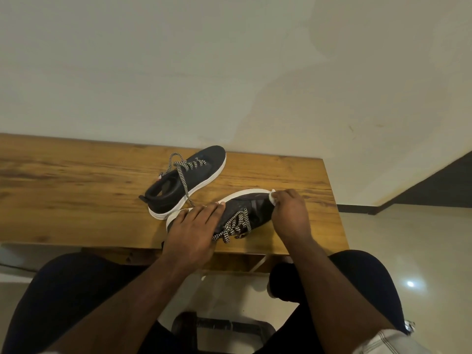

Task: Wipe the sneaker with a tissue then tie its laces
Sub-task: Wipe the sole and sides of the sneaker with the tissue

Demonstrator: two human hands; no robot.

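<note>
Wooden counter [76,190] with a warm grain sits right against a plain off-white wall [204,60]. Glossy pale tile floor [421,251] on the right, a light glare [410,284] reflecting off it, dark skirting [357,208] along the wall.

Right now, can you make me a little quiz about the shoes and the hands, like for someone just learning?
1. True or false: the far sneaker stands upright on the wooden table.
2. Which hand holds the white tissue? A) left hand B) right hand C) neither
3. Fill in: the near sneaker is tipped on its ____, its white sole turned away from the person.

Key
1. True. It stands on its sole, laces loose.
2. B. The right hand pinches the tissue against the near sneaker's toe; the left hand rests flat on its heel end.
3. Side.
</note>
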